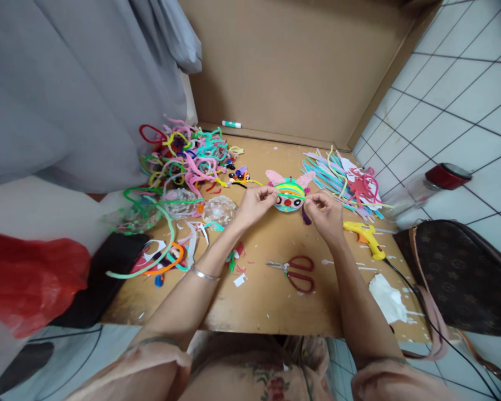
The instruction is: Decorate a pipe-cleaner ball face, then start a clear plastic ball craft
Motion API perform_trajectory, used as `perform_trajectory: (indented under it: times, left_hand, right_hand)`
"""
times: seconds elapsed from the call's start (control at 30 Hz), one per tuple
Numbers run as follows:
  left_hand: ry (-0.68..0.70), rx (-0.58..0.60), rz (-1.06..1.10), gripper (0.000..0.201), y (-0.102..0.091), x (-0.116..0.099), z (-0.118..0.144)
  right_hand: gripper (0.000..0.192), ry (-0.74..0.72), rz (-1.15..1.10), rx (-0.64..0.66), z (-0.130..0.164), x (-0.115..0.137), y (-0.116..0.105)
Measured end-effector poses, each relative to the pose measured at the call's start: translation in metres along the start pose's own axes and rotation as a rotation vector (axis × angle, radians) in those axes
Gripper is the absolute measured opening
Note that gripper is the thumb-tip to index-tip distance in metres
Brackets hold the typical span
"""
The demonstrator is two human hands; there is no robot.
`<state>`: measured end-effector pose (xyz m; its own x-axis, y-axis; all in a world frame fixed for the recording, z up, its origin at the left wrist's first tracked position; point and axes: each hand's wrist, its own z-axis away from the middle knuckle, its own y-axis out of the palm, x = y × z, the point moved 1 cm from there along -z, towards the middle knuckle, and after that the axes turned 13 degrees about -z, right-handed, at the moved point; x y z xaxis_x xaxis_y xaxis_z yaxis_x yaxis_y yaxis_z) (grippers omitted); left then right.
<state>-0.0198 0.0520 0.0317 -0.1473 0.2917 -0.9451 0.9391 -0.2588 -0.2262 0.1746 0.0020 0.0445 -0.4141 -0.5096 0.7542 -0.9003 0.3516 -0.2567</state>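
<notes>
Near right: a dark-brown patterned handbag [463,278], contents hidden; beyond, a clear, red-lidded cylindrical jar [422,188]. My left hand [256,205] and right hand [326,213] pinch a thin green strip [291,195] across the round, multicoloured, pink-eared face ornament [288,203] between them.

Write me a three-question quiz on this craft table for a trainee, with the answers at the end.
1. True or false: the red-handled scissors lie nearer the front edge of the table than the pink-eared craft face does.

2. What colour is the pipe cleaner stretched between the left grip and the right grip?

3. Which of these is to the right of the yellow glue gun in the picture?
A. The brown patterned handbag
B. The red-handled scissors
C. The glue stick

Key: 1. True. 2. Green. 3. A, the brown patterned handbag.
</notes>
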Motion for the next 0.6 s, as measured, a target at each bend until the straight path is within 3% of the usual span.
perform_trajectory:
  times: [0.3,0.47,0.6]
  left_hand:
    - [0.000,-0.020,0.024,0.021,-0.0027,0.0039,-0.0015]
    - [-0.035,-0.100,0.052,0.014,0.0028,0.0073,-0.0049]
    - [-0.043,-0.087,0.110,0.017,0.0039,0.0053,-0.0029]
  right_hand:
    - [0.015,0.051,-0.037,-0.032,-0.0003,0.0077,0.0017]
    - [0.013,0.268,-0.203,-0.047,0.0018,0.0053,0.0071]
    - [0.014,0.383,-0.307,-0.086,0.0018,0.0043,0.0089]
